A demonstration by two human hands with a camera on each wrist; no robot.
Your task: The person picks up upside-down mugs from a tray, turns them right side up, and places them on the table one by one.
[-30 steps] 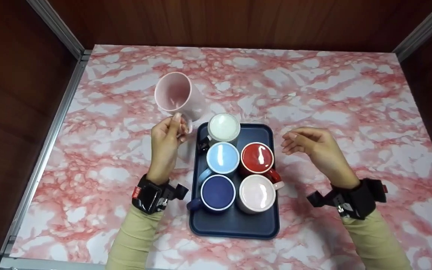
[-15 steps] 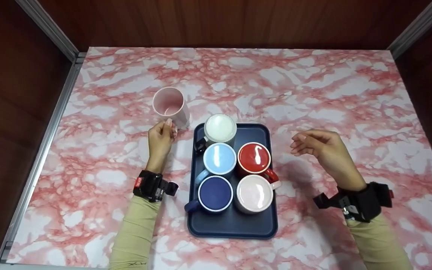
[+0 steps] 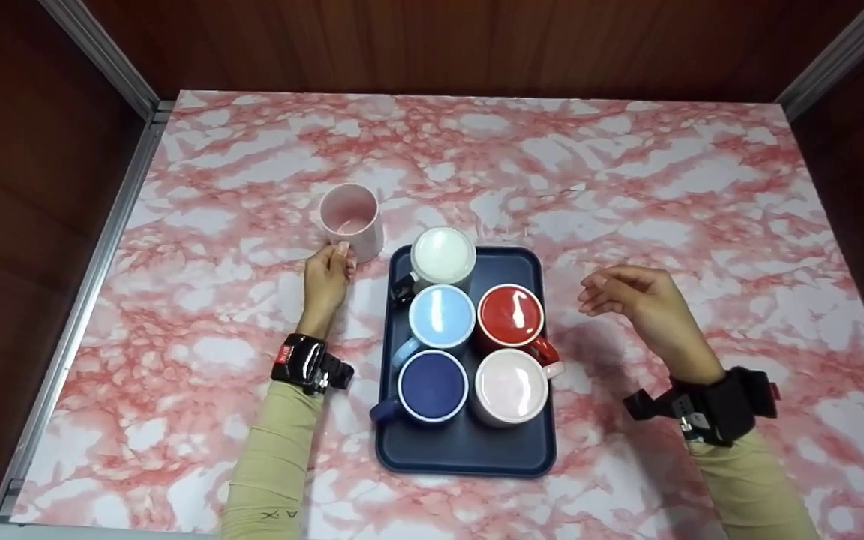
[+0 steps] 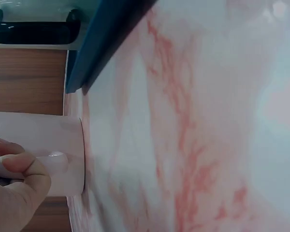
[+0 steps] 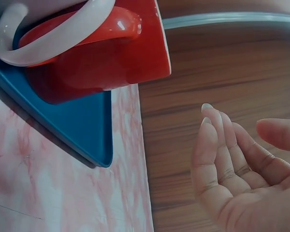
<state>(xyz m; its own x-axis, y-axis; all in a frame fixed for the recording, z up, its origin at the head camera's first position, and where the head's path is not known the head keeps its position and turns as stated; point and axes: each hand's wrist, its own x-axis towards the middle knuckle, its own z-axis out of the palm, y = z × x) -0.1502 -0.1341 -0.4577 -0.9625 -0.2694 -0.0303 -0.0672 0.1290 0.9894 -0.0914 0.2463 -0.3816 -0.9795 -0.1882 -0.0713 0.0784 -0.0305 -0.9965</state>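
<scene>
A tall pale pink mug (image 3: 366, 238) stands upright left of the dark blue tray (image 3: 469, 454), its mouth facing up. My left hand (image 3: 325, 281) grips its handle, thumb and fingers curled round it. In the left wrist view the mug's base (image 4: 76, 179) is at the tabletop. My right hand (image 3: 646, 315) hovers right of the tray, fingers loosely bent and holding nothing. Nearest to it on the tray are a red mug (image 3: 511, 315) and a light pink mug (image 3: 512, 386), whose handles (image 5: 82, 34) show in the right wrist view.
Along the tray's left side stand a white mug with a black handle (image 3: 443, 256), a light blue mug (image 3: 442, 316) and a dark blue mug (image 3: 433, 386). Wooden panels (image 3: 477, 45) border the marbled table (image 3: 627, 172) at the back and sides.
My left hand has lowered the tall pink mug to the table surface, then shifted it slightly to the right. My right hand has moved slightly away from the tray.
</scene>
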